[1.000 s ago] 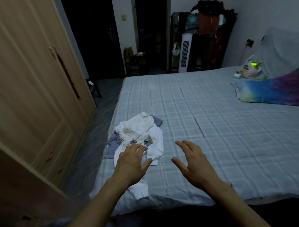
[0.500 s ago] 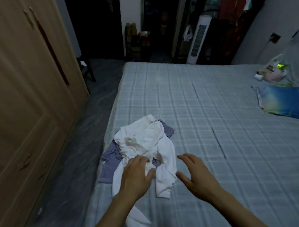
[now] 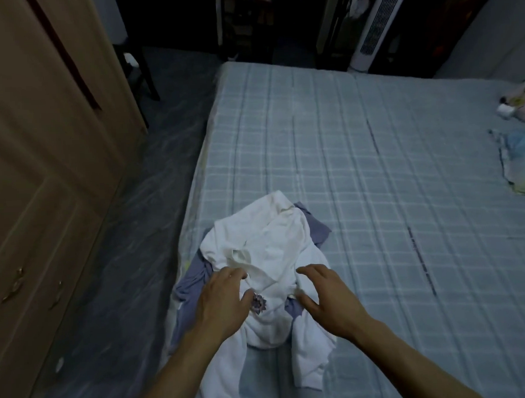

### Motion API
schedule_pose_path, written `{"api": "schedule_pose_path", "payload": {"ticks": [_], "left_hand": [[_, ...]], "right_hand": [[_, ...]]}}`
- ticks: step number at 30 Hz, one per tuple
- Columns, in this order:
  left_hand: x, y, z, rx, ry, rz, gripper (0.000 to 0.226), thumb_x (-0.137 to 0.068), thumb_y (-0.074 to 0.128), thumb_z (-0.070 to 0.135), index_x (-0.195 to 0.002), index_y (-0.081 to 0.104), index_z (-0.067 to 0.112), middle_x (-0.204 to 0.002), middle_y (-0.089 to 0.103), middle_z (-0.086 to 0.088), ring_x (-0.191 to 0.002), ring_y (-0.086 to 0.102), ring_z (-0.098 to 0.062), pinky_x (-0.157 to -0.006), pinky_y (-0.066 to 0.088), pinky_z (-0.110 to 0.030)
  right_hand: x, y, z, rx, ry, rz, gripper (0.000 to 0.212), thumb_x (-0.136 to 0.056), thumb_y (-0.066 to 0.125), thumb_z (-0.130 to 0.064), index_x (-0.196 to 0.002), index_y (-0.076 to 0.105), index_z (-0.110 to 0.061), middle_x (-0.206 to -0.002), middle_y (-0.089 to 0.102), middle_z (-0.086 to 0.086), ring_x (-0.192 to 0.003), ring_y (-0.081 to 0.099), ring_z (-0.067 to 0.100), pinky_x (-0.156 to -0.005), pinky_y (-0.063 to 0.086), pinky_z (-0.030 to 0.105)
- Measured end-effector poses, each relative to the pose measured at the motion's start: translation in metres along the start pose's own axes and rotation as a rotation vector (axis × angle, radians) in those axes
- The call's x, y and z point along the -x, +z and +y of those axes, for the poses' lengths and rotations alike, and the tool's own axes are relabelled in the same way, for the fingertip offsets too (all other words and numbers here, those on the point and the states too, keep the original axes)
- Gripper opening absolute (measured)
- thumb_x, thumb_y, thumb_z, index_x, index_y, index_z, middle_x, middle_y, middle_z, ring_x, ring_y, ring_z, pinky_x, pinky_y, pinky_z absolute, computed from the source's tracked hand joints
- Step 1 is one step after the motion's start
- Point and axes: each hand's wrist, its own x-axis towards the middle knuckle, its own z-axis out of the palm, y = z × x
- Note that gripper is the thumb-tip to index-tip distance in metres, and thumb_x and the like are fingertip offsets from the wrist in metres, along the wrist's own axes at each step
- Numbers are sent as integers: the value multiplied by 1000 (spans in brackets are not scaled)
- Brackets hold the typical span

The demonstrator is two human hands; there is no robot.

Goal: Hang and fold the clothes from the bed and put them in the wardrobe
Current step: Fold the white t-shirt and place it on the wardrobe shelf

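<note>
A crumpled white garment (image 3: 269, 243) with a small purple flower print lies near the bed's (image 3: 374, 179) left edge, on top of a lavender garment (image 3: 192, 280). My left hand (image 3: 223, 299) rests on the white garment's near part, fingers bent down onto the cloth and thumb beside the flower print. My right hand (image 3: 325, 295) hovers over the garment's right side with fingers spread and curved, its thumb touching the fabric. The wooden wardrobe (image 3: 43, 178) stands to the left with its doors closed.
A strip of grey floor (image 3: 142, 219) runs between wardrobe and bed. A tie-dye cloth (image 3: 521, 163) and a plastic bag (image 3: 518, 103) lie at the bed's far right. Beyond the bed stand a white tower fan (image 3: 377, 25) and a dark chair (image 3: 141, 68).
I have leaned closer and looked further down. Both hands moved forward onto the white garment; the right hand came in from the bare sheet to its right side.
</note>
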Motion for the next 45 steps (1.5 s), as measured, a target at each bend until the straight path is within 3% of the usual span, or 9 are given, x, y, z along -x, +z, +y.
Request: {"api": "schedule_pose_path", "payload": {"ticks": [12,14,18,22,26,30,39,41,45], "left_hand": [[-107,58,-70,-249,23,-223,50,-85,64,28,-134,51,26,-148,33,-5,-130,38,-29,-94,46,-42],[-113,71,-81,-313,39,-251,52,-75,73,18,-124,59,24,-151,32,-12,-133,38,-34,-87,49,-45],[-117,88,-99,-343,83,-158,40,-42,83,-5,-69,61,13,-118,62,-20,-96,65,-39,-50,51,-38],[-117,78,-94,-78,43,-17,21,-76,71,0,-78,57,15,-124,57,-10,-101,56,-31,-68,52,-41],[-126,31,-66,161,82,94,7,-84,54,10,-82,57,16,-96,58,-2,-87,53,-21,-73,46,-39],[-132,-30,-29,317,70,180,10,-90,53,11,-85,56,19,-79,58,3,-75,56,-17,-66,44,-32],[-94,-129,54,413,288,-5,14,-97,54,11,-90,55,23,-74,58,3,-66,55,-14,-62,43,-34],[-80,-142,74,493,328,-82,13,-97,53,9,-92,57,19,-78,60,0,-72,57,-18,-67,46,-38],[-53,-165,109,620,353,-108,5,-96,52,10,-94,56,7,-81,57,-18,-72,53,-28,-65,44,-42]], "right_hand": [[-126,85,39,35,20,-147,56,-84,67,-32,-137,50,-24,-141,46,0,-130,42,22,-105,36,30],[-137,100,44,94,16,-195,61,-78,71,-35,-136,53,-23,-142,46,2,-133,39,24,-105,36,35],[-147,129,54,180,-16,-188,46,-60,75,-29,-106,72,-24,-116,65,6,-108,58,30,-86,49,39],[-152,134,56,163,-76,-68,10,-70,61,-20,-76,70,-23,-85,65,0,-83,61,25,-68,45,32],[-154,110,42,-22,-103,7,14,-85,58,-22,-97,61,-16,-94,61,3,-84,56,23,-74,48,39],[-153,76,20,-117,-135,-19,54,-84,67,-36,-131,47,-20,-126,54,1,-112,50,19,-97,41,34],[-144,-5,-29,-112,-292,368,88,-74,74,-52,-148,29,-34,-154,30,-2,-142,28,16,-113,24,32],[-141,-24,-31,-42,-391,334,74,-74,77,-46,-138,43,-33,-146,41,-4,-136,36,16,-110,30,35],[-116,-56,-34,-196,-444,207,21,-79,60,-41,-87,56,-22,-84,60,-9,-80,56,13,-73,46,41]]}}
